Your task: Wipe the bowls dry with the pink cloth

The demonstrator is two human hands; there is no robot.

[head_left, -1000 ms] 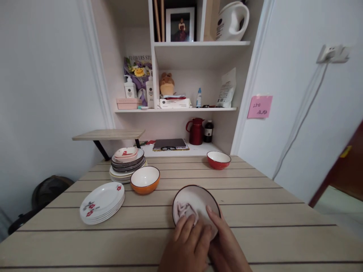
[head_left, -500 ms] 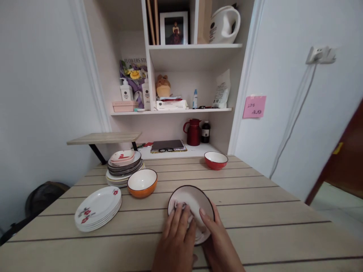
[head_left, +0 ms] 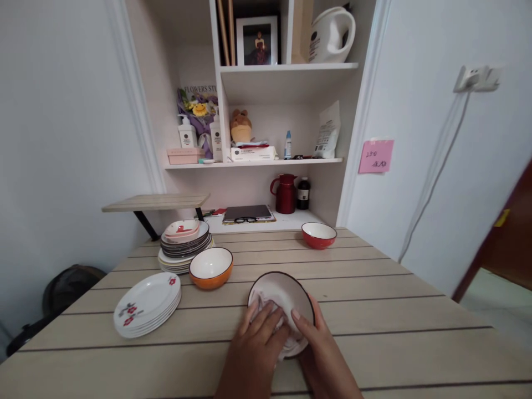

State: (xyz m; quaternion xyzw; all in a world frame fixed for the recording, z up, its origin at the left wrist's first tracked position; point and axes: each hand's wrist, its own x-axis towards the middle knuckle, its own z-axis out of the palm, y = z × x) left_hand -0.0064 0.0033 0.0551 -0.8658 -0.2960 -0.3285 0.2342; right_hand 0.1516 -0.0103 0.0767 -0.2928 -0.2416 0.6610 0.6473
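A bowl [head_left: 288,288] with a pale inside and a dark rim is tilted toward me at the near middle of the table. My right hand [head_left: 318,338] grips its right side, thumb over the rim and fingers behind. Inside the bowl lies a crumpled pale cloth [head_left: 263,297], partly covered by my left hand [head_left: 261,338], whose fingers press it against the inner wall. To the left stands an orange bowl [head_left: 211,271] with a white inside. A red bowl [head_left: 318,237] sits farther back on the right.
White plates with red flowers [head_left: 147,302] are stacked at the left. Behind them stands a taller stack of dark-edged plates [head_left: 187,246] topped by small pink dishes [head_left: 183,228]. A small raised shelf [head_left: 155,202] overhangs the back left. A red jug [head_left: 286,194] and laptop [head_left: 248,212] are at the back.
My left hand has shifted slightly left and down within the bowl, and more of the cloth shows around its fingers. My right hand keeps its hold on the bowl.
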